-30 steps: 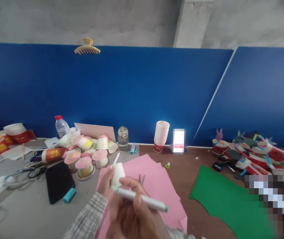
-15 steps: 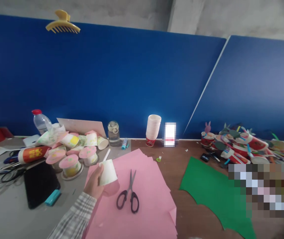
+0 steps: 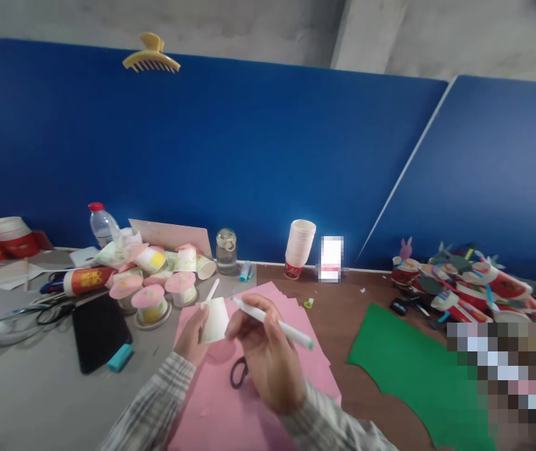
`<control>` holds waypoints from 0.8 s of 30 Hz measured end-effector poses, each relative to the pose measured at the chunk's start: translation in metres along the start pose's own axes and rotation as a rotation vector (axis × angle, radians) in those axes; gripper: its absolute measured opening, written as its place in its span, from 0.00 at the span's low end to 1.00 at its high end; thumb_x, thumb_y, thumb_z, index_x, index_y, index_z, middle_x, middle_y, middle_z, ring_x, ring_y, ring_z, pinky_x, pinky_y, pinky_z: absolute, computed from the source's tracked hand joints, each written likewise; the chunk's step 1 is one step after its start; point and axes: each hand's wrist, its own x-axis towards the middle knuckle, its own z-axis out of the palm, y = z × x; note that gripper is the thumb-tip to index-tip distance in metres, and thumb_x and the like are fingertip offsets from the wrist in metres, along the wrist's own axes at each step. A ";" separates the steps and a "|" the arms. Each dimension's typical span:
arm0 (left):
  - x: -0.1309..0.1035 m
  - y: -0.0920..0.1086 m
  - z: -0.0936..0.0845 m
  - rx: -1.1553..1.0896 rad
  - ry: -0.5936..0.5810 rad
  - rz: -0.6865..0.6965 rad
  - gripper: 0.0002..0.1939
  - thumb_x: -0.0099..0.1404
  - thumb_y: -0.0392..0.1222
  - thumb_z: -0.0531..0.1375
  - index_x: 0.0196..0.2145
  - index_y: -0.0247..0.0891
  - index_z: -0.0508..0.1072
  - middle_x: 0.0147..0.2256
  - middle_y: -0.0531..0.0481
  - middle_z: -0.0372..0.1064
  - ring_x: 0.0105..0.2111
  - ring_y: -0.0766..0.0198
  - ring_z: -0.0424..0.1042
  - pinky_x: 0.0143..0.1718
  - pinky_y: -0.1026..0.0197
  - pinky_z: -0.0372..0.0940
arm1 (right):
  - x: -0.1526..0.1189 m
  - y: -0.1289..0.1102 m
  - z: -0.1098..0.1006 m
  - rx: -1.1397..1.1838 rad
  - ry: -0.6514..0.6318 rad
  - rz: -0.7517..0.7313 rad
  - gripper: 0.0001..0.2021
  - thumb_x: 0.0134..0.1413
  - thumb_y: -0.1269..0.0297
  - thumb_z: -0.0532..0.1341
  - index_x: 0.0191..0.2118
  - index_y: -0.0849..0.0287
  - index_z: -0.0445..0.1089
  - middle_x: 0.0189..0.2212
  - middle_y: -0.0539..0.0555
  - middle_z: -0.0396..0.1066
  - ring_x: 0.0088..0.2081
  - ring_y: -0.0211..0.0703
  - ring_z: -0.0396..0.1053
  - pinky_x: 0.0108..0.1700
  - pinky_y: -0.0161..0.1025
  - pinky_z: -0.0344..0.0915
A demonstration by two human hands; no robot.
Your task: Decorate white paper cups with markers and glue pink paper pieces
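Observation:
My left hand [image 3: 193,338] is closed round the side of a small white paper cup [image 3: 216,321], above a stack of pink paper [image 3: 216,416]. Between the thumb and fingers of my right hand [image 3: 275,363] is a white marker [image 3: 293,334] with a green end, slanting toward the cup; its other end comes close to the cup's edge. Black-handled scissors [image 3: 238,373] lie on the pink paper, mostly hidden under my right hand. Another white pen-like stick [image 3: 212,289] shows just behind the cup.
Pink-topped paper cups [image 3: 149,302] crowd the left, near a black tablet [image 3: 101,335] and a blue marker cap [image 3: 120,357]. Behind stand a glass jar [image 3: 226,254] and stacked cups [image 3: 300,244]. Green sheet [image 3: 390,357] and a pile of cup crafts [image 3: 474,288] lie right.
My right hand has come into view with the marker, over the scissors. My left hand still holds the cup. The whole view has shifted slightly, so things appear further right.

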 end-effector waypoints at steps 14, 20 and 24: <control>-0.006 0.000 0.009 0.065 -0.005 0.118 0.19 0.40 0.55 0.63 0.22 0.35 0.71 0.14 0.55 0.64 0.15 0.64 0.62 0.17 0.62 0.56 | 0.016 0.071 -0.021 -0.053 0.057 0.050 0.14 0.47 0.55 0.55 0.23 0.59 0.71 0.11 0.47 0.65 0.14 0.38 0.60 0.17 0.32 0.57; -0.007 0.001 0.009 0.074 0.011 0.109 0.20 0.39 0.56 0.64 0.23 0.35 0.71 0.14 0.54 0.65 0.14 0.64 0.61 0.16 0.62 0.55 | 0.012 0.070 -0.022 -0.112 0.034 0.078 0.13 0.46 0.55 0.56 0.22 0.58 0.70 0.09 0.44 0.62 0.09 0.34 0.55 0.11 0.29 0.52; -0.007 0.001 0.010 0.060 0.029 0.091 0.21 0.37 0.58 0.65 0.21 0.36 0.70 0.13 0.55 0.64 0.14 0.65 0.60 0.16 0.62 0.56 | 0.012 0.069 -0.020 -0.152 0.043 0.040 0.13 0.45 0.55 0.57 0.20 0.58 0.68 0.09 0.44 0.63 0.10 0.34 0.56 0.13 0.29 0.53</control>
